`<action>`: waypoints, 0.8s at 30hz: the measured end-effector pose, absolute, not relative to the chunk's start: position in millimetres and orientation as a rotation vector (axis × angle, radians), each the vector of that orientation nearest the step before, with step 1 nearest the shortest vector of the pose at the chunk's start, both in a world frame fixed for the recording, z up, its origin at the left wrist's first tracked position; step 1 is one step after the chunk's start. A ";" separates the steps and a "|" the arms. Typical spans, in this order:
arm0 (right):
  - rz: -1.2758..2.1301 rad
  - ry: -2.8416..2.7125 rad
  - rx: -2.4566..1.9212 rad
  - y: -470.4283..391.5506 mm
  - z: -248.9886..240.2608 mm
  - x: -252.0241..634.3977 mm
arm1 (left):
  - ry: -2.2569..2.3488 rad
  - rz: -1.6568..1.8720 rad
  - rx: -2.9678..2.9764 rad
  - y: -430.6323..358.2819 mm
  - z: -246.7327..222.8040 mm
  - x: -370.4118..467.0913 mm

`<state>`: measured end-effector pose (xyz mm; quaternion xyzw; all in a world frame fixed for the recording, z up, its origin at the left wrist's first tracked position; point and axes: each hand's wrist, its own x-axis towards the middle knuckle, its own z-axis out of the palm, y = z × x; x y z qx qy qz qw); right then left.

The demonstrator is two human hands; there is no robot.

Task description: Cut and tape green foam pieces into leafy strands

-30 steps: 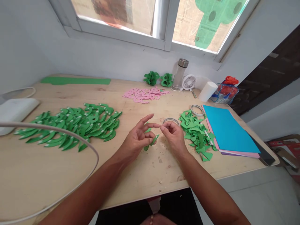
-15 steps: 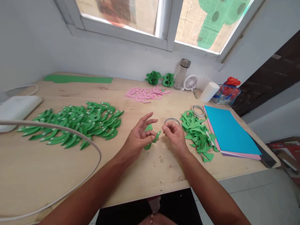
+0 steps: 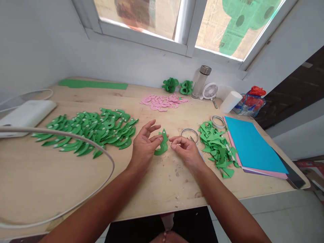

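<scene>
My left hand [image 3: 145, 145] pinches a curved green paper piece [image 3: 161, 147] that has a small white patch near its pointed tip. Just right of that piece is my right hand [image 3: 186, 150], its thumb and fingertips pressed together; whatever they hold is too small to make out. A tape roll [image 3: 189, 135] lies behind my right hand, with a pointed blade tip showing at its edge. To the left spreads a pile of green paper pieces [image 3: 88, 131] with white patches. Green scraps [image 3: 217, 145] are heaped on the right.
Pink paper pieces [image 3: 164, 102], two green paper ornaments [image 3: 170, 85], a glass bottle [image 3: 201, 81] and a small fan [image 3: 210, 91] stand or lie at the back. Blue sheets [image 3: 253, 145] lie right. A cable [image 3: 111, 162] arcs across the left foreground.
The green piece now stands more upright in my left hand and shows more of its curve. My right hand's fingers have moved lower, and the blade tip has come into view. The camera view has shifted slightly.
</scene>
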<state>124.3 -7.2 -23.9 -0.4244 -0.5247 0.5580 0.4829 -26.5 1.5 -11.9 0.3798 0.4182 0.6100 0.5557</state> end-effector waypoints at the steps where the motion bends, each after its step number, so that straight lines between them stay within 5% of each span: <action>1: 1.364 -1.293 -1.040 -7.6 -24.6 123.1 | 0.984 1.449 0.891 0.8 -11.0 -25.9; 24: 1.148 -1.402 -1.204 -9.7 -21.3 118.3 | 1.044 1.256 0.908 -0.7 -7.1 -23.9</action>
